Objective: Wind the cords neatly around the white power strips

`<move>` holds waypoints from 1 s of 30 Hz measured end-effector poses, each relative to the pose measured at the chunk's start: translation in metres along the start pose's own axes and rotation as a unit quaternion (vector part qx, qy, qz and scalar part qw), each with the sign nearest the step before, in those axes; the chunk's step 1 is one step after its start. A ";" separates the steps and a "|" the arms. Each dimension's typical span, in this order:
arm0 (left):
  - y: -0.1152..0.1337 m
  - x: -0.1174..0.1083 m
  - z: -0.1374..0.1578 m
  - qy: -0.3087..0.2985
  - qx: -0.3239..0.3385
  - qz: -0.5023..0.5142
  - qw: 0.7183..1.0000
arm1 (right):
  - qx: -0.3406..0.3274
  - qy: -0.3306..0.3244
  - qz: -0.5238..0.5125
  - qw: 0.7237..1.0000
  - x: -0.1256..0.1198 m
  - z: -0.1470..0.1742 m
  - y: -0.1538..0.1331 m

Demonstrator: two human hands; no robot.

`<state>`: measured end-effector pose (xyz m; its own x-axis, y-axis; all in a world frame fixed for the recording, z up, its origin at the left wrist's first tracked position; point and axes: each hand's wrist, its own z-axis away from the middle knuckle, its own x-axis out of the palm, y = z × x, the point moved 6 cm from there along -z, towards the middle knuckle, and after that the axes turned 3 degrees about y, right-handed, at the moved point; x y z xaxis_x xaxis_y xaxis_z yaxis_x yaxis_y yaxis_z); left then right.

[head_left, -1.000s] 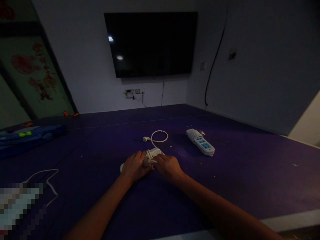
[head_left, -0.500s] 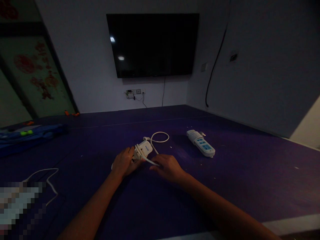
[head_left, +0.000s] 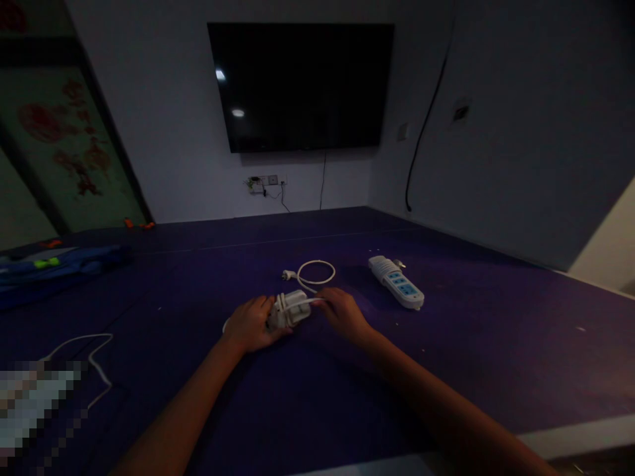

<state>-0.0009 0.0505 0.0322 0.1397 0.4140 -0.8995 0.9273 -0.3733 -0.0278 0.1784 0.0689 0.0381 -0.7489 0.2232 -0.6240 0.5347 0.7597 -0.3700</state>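
My left hand (head_left: 252, 324) is closed around a white power strip (head_left: 297, 311), which has turns of its cord wrapped around it. Between the fingers of my right hand (head_left: 342, 314) is the white cord (head_left: 312, 301), drawn out to the right of the strip. Beyond my hands the free end of the cord lies in a loop on the purple surface, ending in a plug (head_left: 289, 275). To the right rests a second power strip (head_left: 404, 291) with blue socket faces and its cord wound around one end. My left palm hides part of the held strip.
A dark television (head_left: 302, 86) hangs on the far wall above some wall sockets (head_left: 268, 180). Blue cloth (head_left: 74, 261) lies at the left. Nearer, a thin white cable (head_left: 102, 370) runs beside a blurred-out patch. Small white scraps dot the purple surface (head_left: 471, 357).
My right hand has moved up and slightly right with the cord. The held power strip has turned and shifted right and down, while the looped cord end and second strip stay put.
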 end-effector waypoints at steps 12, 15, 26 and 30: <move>0.043 0.002 0.007 -0.025 0.144 -0.001 0.989 | 0.042 0.009 -0.077 0.996 -0.003 -0.007 0.014; 0.053 -0.001 0.010 -0.010 0.179 -0.011 0.984 | 0.037 0.004 -0.084 0.996 0.000 -0.008 0.018; 0.052 -0.011 0.015 0.120 0.214 0.023 0.969 | 0.064 -0.021 -0.201 0.977 0.018 -0.004 0.035; 0.054 -0.014 0.018 0.160 0.223 0.021 0.961 | 0.119 -0.036 -0.279 0.952 0.026 0.000 0.040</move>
<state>0.0414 0.0097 0.0356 0.3400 0.5987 -0.7252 0.6880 -0.6841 -0.2423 0.1802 0.1053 0.0075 -0.9179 -0.2236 -0.3278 0.1423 0.5857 -0.7980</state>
